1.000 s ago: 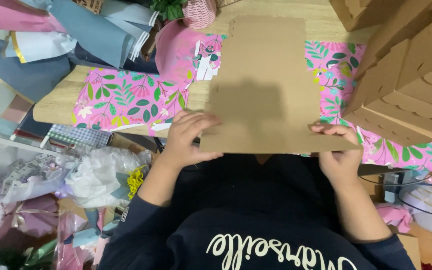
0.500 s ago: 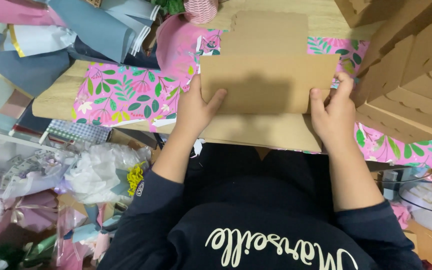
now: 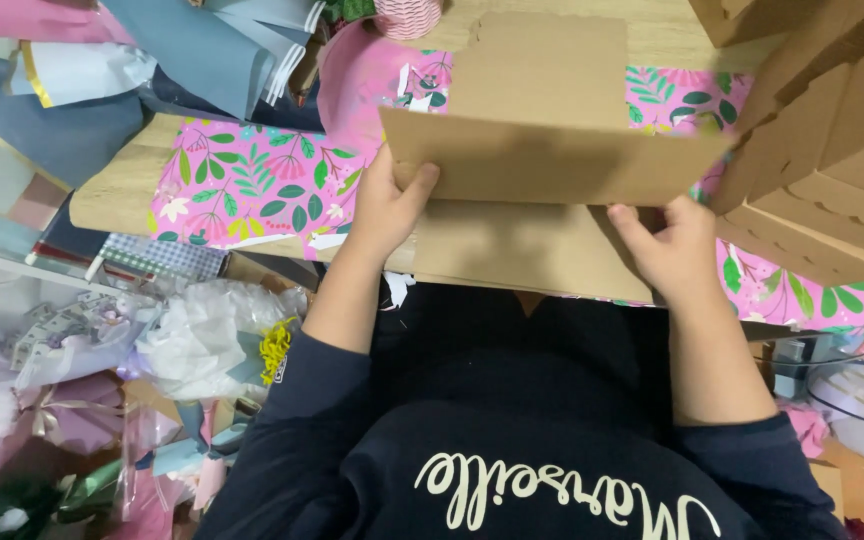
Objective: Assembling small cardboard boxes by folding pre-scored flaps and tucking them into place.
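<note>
A flat brown cardboard sheet [image 3: 542, 150] lies on the wooden table over pink leaf-patterned wrapping paper [image 3: 252, 185]. Its near flap is folded up and stands toward me. My left hand [image 3: 387, 205] grips the flap's left end, thumb on the front face. My right hand [image 3: 667, 250] holds the right end from below, fingers under the raised edge. The far part of the sheet stays flat on the table.
A stack of folded cardboard pieces [image 3: 832, 150] with scalloped edges stands at the right. Blue, grey and pink paper sheets [image 3: 152, 60] pile up at the far left. Wrapped bouquets and cellophane [image 3: 102, 360] fill the floor at the left. A pink spool [image 3: 407, 15] sits at the table's far edge.
The cardboard's near flap, flat a second ago, has been folded up. Both hands moved from the near edge onto the flap's ends.
</note>
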